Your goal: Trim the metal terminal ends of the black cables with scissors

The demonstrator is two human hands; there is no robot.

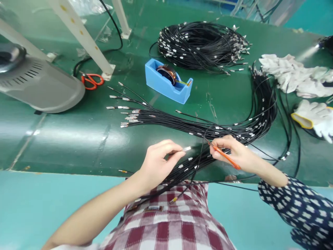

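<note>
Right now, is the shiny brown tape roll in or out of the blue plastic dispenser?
In: the brown tape roll sits between the walls of the blue plastic dispenser.

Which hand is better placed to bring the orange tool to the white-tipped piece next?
Probably the right. The right hand grips the orange tool, its thin end angled toward the left hand, which is occupied pinching the white-tipped piece.

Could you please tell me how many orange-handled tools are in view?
2: the scissors beside the grey device, and the slim tool in the right hand. Others may be hidden beneath the cables.
</note>
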